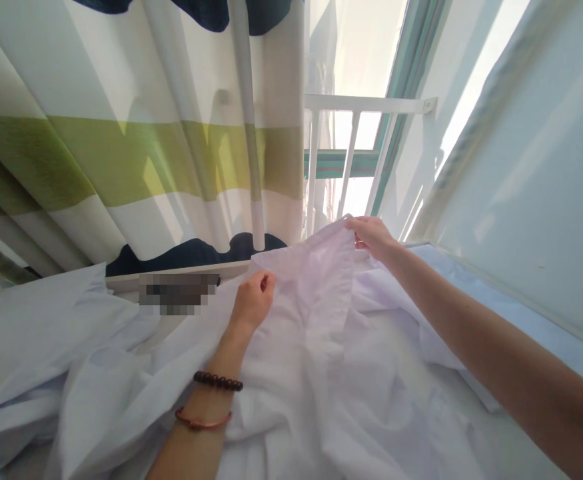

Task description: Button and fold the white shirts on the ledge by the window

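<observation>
A white garment (321, 333), thin and rumpled, lies spread over a pale surface in front of me. My left hand (254, 300), with two bead bracelets on its wrist, is closed and pinches the cloth's upper edge at the left. My right hand (371, 237) is closed on the same edge further right and higher, lifting a corner of the fabric. The stretch of cloth between both hands is pulled fairly taut.
More white fabric (36, 333) is heaped at the left. A striped curtain (146, 153) in white, green and dark blue hangs behind. A white railing (351, 160) and a bright window stand beyond. A pale wall (536, 200) runs along the right.
</observation>
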Demonstrator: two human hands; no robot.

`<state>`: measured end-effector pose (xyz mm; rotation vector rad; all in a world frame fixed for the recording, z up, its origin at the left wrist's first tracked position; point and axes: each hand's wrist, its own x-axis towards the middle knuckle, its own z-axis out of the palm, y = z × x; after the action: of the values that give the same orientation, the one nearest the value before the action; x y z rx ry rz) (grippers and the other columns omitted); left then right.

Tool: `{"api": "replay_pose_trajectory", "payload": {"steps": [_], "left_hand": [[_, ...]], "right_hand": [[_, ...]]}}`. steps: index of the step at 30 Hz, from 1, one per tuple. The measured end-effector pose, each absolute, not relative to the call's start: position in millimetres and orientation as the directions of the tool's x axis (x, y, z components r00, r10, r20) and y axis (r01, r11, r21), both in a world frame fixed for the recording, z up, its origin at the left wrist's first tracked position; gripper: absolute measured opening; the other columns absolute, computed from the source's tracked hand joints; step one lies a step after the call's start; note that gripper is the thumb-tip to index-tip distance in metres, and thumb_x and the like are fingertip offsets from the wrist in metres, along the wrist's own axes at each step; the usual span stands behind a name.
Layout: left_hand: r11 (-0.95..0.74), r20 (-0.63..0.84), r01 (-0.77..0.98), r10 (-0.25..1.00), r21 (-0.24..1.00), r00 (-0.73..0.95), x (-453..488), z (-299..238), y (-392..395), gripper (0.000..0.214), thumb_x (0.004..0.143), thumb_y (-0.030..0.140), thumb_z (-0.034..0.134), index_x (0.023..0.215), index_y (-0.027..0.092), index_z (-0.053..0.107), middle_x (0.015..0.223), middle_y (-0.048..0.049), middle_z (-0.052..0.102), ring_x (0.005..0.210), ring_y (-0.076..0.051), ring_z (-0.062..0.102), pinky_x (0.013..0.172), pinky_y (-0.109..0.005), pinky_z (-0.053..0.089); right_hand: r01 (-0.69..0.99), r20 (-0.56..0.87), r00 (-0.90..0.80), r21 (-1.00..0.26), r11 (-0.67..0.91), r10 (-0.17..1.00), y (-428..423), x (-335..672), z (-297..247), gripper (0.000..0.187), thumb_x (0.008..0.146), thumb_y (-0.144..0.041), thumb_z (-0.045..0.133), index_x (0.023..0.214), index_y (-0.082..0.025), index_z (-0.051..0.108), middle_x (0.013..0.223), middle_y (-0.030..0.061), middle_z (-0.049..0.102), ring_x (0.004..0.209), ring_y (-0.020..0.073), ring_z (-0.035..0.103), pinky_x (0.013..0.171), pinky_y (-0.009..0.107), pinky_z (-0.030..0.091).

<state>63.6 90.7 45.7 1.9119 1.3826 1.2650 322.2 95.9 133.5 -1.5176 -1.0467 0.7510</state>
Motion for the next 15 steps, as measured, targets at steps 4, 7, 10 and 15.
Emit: {"api": "replay_pose_trajectory", "payload": {"steps": [4, 7, 10, 15], "left_hand": [[-0.402, 0.384, 0.554, 0.910, 0.729, 0.154, 59.3, 43.2, 95.8, 0.009, 0.078, 0.023, 0.062, 0.070, 0.023, 0.066, 0.086, -0.0088, 0.069, 0.102, -0.029, 0.059, 0.099, -0.036, 0.040], [-0.402, 0.308, 0.608, 0.915, 0.685, 0.259, 64.3, 29.6, 97.9, 0.013, 0.076, 0.021, 0.064, 0.086, 0.023, 0.072, 0.112, -0.0120, 0.071, 0.118, -0.033, 0.055, 0.109, -0.043, 0.032], [-0.389, 0.223, 0.673, 0.920, 0.630, 0.323, 66.7, 15.1, 101.1, 0.040, 0.074, 0.012, 0.064, 0.113, 0.021, 0.069, 0.137, -0.0156, 0.058, 0.136, -0.039, 0.039, 0.115, -0.054, 0.016], [-0.421, 0.085, 0.859, 0.906, 0.291, 0.415, 62.7, 8.7, 106.2, 0.059, 0.085, 0.015, 0.051, 0.144, 0.017, 0.045, 0.155, -0.0158, 0.033, 0.146, -0.036, 0.022, 0.116, -0.055, 0.013]], "right_hand": [[0.385, 0.249, 0.397, -0.919, 0.086, 0.884, 113.0, 314.2, 174.9, 0.009, 0.084, -0.021, 0.054, 0.078, -0.015, 0.057, 0.061, -0.0022, 0.048, 0.056, 0.0086, 0.046, 0.050, 0.021, 0.037], [0.574, 0.276, 0.191, -0.810, 0.121, 0.942, 121.2, 279.4, 169.7, 0.021, 0.087, -0.031, 0.053, 0.080, -0.013, 0.062, 0.068, 0.0024, 0.056, 0.063, 0.0128, 0.053, 0.057, 0.025, 0.042], [0.640, 0.222, -0.034, -0.744, 0.192, 0.974, 118.6, 242.1, 132.6, 0.025, 0.082, -0.036, 0.065, 0.092, -0.013, 0.069, 0.081, 0.0064, 0.067, 0.081, 0.0203, 0.063, 0.076, 0.031, 0.048], [0.842, 0.244, -0.183, -0.461, 0.280, 0.952, 83.4, 215.4, 45.5, 0.064, 0.097, -0.039, 0.041, 0.150, -0.004, 0.029, 0.152, 0.0235, 0.035, 0.140, 0.0365, 0.031, 0.113, 0.051, 0.027]]}}
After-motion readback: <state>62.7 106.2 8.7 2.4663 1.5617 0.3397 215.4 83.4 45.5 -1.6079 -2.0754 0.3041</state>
